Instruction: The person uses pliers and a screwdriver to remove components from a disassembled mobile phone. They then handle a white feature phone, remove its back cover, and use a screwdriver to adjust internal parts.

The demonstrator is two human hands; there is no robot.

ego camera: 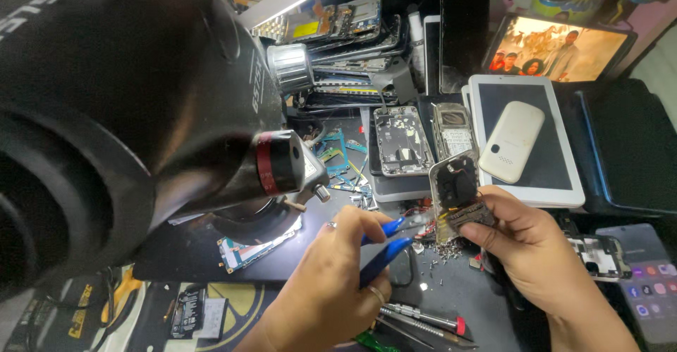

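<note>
left hand [337, 281]: closed around blue-handled tweezers [384, 248], ring on one finger; tips of the tweezers point right, toward the part in the other hand.
right hand [530, 248]: pinching a small opened phone body [457, 188], thumb and fingers clamped on its lower end; the body is tilted up off the bench.
phone body: silver frame, dark inner parts exposed, held just above the middle of the bench, between the two hands and slightly right.
tweezer tips: just beside the lower left edge of the phone body; contact cannot be told.
microscope [127, 105]: large black housing fills the left half of the view, red ring near its lens end.
under the lens: a circuit board [254, 250] lying on the dark mat.
loose screws [443, 250]: scattered on the mat below the phone body.
screwdrivers [423, 318]: lying near the left wrist.
behind: white tablet [557, 176] with a cream phone [511, 140] resting on its screen; stacked opened phones [352, 49] further back.
far right: a lit smartphone [645, 281] lying flat.
</note>
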